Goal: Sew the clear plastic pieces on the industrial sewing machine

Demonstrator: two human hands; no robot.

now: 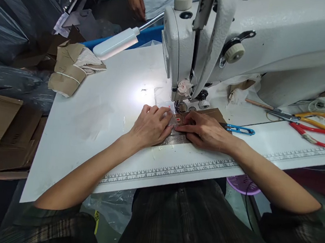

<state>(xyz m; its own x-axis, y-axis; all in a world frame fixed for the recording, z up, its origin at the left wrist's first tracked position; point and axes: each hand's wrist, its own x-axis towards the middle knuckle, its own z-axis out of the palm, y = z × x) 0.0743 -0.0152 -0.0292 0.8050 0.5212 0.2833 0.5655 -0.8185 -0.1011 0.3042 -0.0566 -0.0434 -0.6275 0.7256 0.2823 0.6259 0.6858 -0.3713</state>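
Observation:
A small clear plastic piece (175, 139) with a grid-like sheen lies under the sewing machine's needle area, a small red mark showing near its middle. My left hand (152, 125) rests on its left side, fingers laid down and slightly apart just in front of the presser foot (182, 107). On the other side, my right hand (206, 132) has its fingers bent together in a pinch at the piece's right edge. My fingertips partly cover the plastic. Behind my right hand lies a brown card (214, 113), beside blue thread snips (240, 129).
The white sewing machine (276, 36) fills the back right. Red and yellow-handled scissors (310, 125) lie at right. A printed ruler (174, 172) runs along the front edge. A lamp (117, 44) and brown bundle (69, 67) are at left. Another person's hand (137, 4) is beyond the table.

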